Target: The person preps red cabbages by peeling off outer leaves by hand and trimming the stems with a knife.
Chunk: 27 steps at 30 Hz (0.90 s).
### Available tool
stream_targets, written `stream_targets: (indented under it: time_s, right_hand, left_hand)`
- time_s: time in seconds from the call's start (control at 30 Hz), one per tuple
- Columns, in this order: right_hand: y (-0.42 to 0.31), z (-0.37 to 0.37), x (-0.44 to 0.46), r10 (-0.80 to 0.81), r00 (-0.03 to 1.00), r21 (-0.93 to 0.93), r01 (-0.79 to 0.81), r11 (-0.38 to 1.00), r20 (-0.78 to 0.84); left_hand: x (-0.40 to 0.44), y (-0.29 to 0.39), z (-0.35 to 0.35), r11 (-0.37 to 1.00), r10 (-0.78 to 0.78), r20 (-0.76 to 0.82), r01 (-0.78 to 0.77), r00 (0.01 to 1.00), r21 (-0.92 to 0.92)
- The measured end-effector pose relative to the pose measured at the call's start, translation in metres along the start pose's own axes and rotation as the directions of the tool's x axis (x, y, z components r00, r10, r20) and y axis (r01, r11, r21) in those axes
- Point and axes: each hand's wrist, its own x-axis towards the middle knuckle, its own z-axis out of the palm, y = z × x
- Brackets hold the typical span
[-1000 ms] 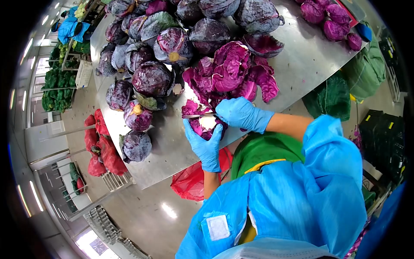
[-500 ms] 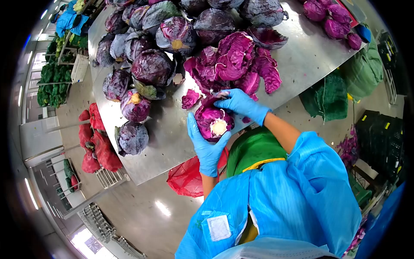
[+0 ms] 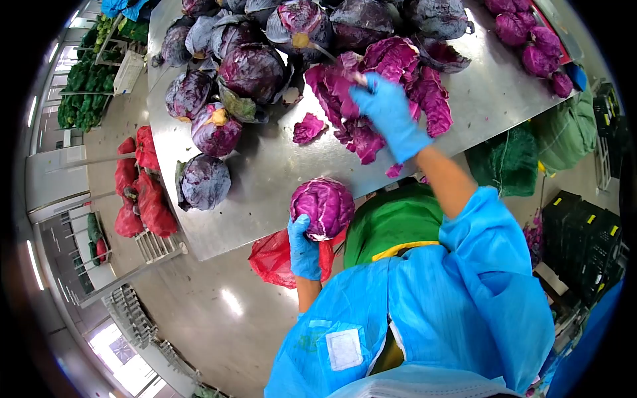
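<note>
My left hand [image 3: 304,249], in a blue glove, is closed around the side of a peeled red cabbage [image 3: 323,207] at the table's near edge. The cabbage is bright purple with pale veins. My right hand [image 3: 390,113], gloved too, is over a pile of loose purple leaves [image 3: 431,99]. Its fingers are closed on what looks like a small knife [image 3: 359,78], its thin blade blurred and pointing to the upper left. Blurred purple beside the knife may be a leaf; I cannot tell. A single torn leaf [image 3: 308,129] lies left of the pile.
Several unpeeled dark cabbages [image 3: 252,73] crowd the far left of the metal table [image 3: 265,192]. Peeled cabbages [image 3: 541,53] sit at the far right. A red mesh bag [image 3: 272,259] and green sacks [image 3: 501,162] are beside the table, with black crates [image 3: 577,232] farther right.
My right hand has left the cabbage and moved up and away over the leaf pile. The cabbage has turned in my left hand, so its pale cut base no longer shows.
</note>
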Motion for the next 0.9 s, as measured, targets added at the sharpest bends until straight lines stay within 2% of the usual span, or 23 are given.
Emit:
stream_targets:
  time_s: [0.03, 0.07, 0.1, 0.13, 0.17, 0.2, 0.23, 0.27, 0.3, 0.33, 0.43, 0.5, 0.53, 0.57, 0.67, 0.77, 0.8, 0.83, 0.87, 0.9]
  right_hand:
    - [0.004, -0.009, 0.018, -0.258, 0.965, -0.358, 0.230, 0.905, -0.033]
    - [-0.011, -0.019, 0.014, -0.324, 0.944, -0.638, 0.215, 0.739, -0.058]
    - [-0.029, -0.025, 0.008, -0.290, 0.957, -0.627, 0.236, 0.742, 0.018]
    - [-0.042, -0.026, -0.003, -0.256, 0.962, -0.616, 0.259, 0.744, 0.096]
    - [-0.038, -0.025, -0.019, -0.408, 0.875, -0.523, 0.483, 0.702, 0.261]
    - [-0.041, -0.014, -0.032, -0.154, 0.864, -0.441, 0.389, 0.809, 0.480]
    - [-0.045, -0.011, -0.045, -0.207, 0.756, -0.244, 0.436, 0.866, 0.621]
    - [-0.024, 0.003, -0.054, -0.392, 0.688, -0.059, 0.533, 0.844, 0.610]
    - [-0.016, 0.009, -0.057, -0.368, 0.666, -0.027, 0.503, 0.864, 0.649]
    - [-0.010, 0.011, -0.057, -0.347, 0.639, 0.006, 0.472, 0.882, 0.686]
    - [0.008, -0.007, -0.050, -0.184, 0.644, -0.026, 0.302, 0.953, 0.742]
    - [0.011, -0.007, -0.067, -0.370, 0.682, -0.095, 0.541, 0.836, 0.631]
    - [0.012, -0.006, -0.074, -0.465, 0.674, -0.146, 0.643, 0.752, 0.574]
    - [0.014, -0.006, -0.078, -0.589, 0.643, -0.174, 0.734, 0.657, 0.489]
    - [0.019, -0.004, -0.078, -0.585, 0.637, -0.237, 0.751, 0.616, 0.502]
    - [0.024, -0.001, -0.075, -0.657, 0.596, -0.226, 0.795, 0.563, 0.462]
    - [0.028, -0.001, -0.072, -0.693, 0.596, -0.225, 0.800, 0.556, 0.405]
    - [0.034, -0.003, -0.066, -0.725, 0.595, -0.226, 0.803, 0.551, 0.347]
    - [0.039, -0.004, -0.058, -0.753, 0.592, -0.227, 0.806, 0.547, 0.286]
    - [0.033, -0.013, -0.042, -0.684, 0.712, -0.281, 0.696, 0.661, 0.155]
  left_hand:
    - [-0.001, -0.001, -0.007, 1.000, -0.005, -0.013, 0.005, 1.000, -0.015]
    - [0.000, -0.001, -0.010, 0.999, -0.007, -0.023, 0.006, 1.000, -0.035]
    - [0.004, 0.005, -0.011, 0.996, 0.058, 0.033, -0.060, 0.998, 0.072]
    - [0.007, 0.015, 0.002, 0.957, 0.117, 0.066, -0.130, 0.991, 0.259]
    - [0.008, 0.027, 0.020, 0.879, 0.169, 0.106, -0.199, 0.980, 0.432]
    - [0.014, 0.034, 0.033, 0.765, 0.213, 0.155, -0.263, 0.965, 0.588]
    - [0.028, 0.026, 0.026, 0.695, 0.262, 0.225, -0.346, 0.938, 0.631]
    - [0.035, 0.024, 0.029, 0.569, 0.347, 0.339, -0.484, 0.874, 0.665]
    - [0.035, 0.026, 0.042, 0.264, 0.458, 0.402, -0.553, 0.793, 0.790]
    - [0.032, 0.027, 0.053, -0.071, 0.529, 0.490, -0.540, 0.693, 0.839]
    - [0.032, 0.000, 0.041, 0.196, 0.668, 0.269, -0.513, 0.694, 0.836]
    - [0.031, -0.023, 0.033, 0.670, 0.540, 0.024, -0.447, 0.842, 0.593]
    - [0.032, -0.028, 0.035, 0.841, 0.425, -0.062, -0.369, 0.903, 0.396]
    - [0.033, -0.030, 0.036, 0.880, 0.387, -0.061, -0.348, 0.920, 0.324]
    - [0.035, -0.037, 0.039, 0.853, 0.463, -0.092, -0.415, 0.881, 0.317]
    - [0.041, -0.042, 0.032, 0.802, 0.526, -0.096, -0.455, 0.845, 0.387]
    - [0.042, -0.045, 0.028, 0.780, 0.553, -0.096, -0.473, 0.828, 0.410]
    - [0.041, -0.045, 0.028, 0.812, 0.542, -0.083, -0.496, 0.836, 0.307]
    - [0.037, -0.045, 0.028, 0.806, 0.548, -0.098, -0.492, 0.831, 0.330]
    - [0.032, -0.042, 0.035, 0.800, 0.555, -0.111, -0.491, 0.825, 0.346]
